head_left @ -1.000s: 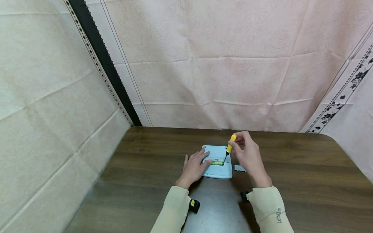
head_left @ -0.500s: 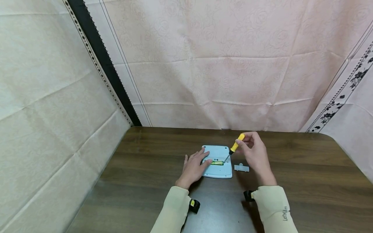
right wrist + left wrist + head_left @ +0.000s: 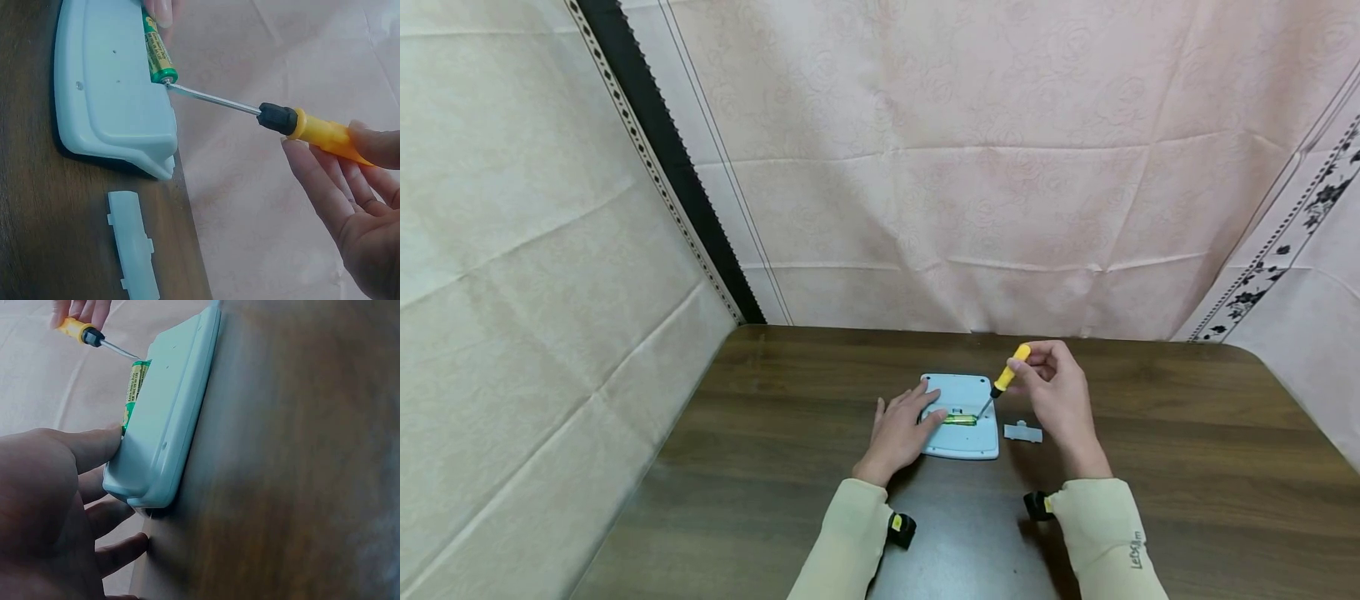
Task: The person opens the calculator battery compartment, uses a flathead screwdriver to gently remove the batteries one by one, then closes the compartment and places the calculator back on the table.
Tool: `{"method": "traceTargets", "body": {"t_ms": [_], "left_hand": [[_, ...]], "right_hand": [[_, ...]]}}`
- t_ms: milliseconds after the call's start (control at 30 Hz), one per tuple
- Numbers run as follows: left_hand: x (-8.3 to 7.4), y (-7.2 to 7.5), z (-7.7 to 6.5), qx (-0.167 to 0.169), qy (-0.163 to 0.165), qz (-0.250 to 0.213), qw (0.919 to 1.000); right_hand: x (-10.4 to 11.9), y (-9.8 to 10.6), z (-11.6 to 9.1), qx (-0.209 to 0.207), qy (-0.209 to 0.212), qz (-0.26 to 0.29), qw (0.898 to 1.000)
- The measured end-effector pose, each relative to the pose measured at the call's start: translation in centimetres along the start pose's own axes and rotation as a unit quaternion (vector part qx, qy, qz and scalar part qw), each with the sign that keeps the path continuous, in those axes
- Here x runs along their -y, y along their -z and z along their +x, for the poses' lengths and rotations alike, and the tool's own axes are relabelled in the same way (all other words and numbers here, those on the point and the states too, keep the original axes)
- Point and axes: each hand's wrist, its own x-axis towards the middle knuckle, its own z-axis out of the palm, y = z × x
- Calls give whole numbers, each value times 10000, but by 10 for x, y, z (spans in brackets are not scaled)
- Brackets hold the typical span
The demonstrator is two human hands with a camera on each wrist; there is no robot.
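Observation:
A light-blue flat plastic device [image 3: 958, 446] lies on the table, a green battery [image 3: 959, 420] in its uncovered compartment. My left hand [image 3: 901, 425] rests on the device's left side, fingers spread; its thumb [image 3: 103, 445] touches near one end of the battery [image 3: 135, 390]. With thumb and fingertips my right hand [image 3: 1060, 396] pinches the yellow handle of a screwdriver [image 3: 1011, 369]. The shaft slants down, its tip at the battery's other end, as the right wrist view shows beside the metal shaft [image 3: 212, 99]. Whether the tip is wedged under the battery I cannot tell.
A small light-blue battery cover [image 3: 1022, 432] with tabs lies on the table just right of the device. The brown wooden table [image 3: 737, 467] reaches back to a pale cloth [image 3: 1000, 208] hanging behind it. Another cloth hangs at the left.
My right hand has shifted right and the screwdriver leans lower to the right, its tip still near the battery's end. The battery cover now shows fully. My left hand stays put.

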Motion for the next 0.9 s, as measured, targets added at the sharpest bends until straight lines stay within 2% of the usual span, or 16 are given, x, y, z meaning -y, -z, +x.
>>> {"method": "traceTargets", "body": {"t_ms": [633, 800, 900], "left_hand": [[2, 0, 1, 7, -32, 21, 10000], [2, -1, 1, -1, 7, 5, 10000], [0, 0, 1, -11, 16, 8, 10000]], "right_hand": [[10, -4, -3, -167, 39, 1, 9999], [11, 0, -2, -359, 141, -8, 9993], [10, 4, -1, -532, 218, -278, 9980]]}}
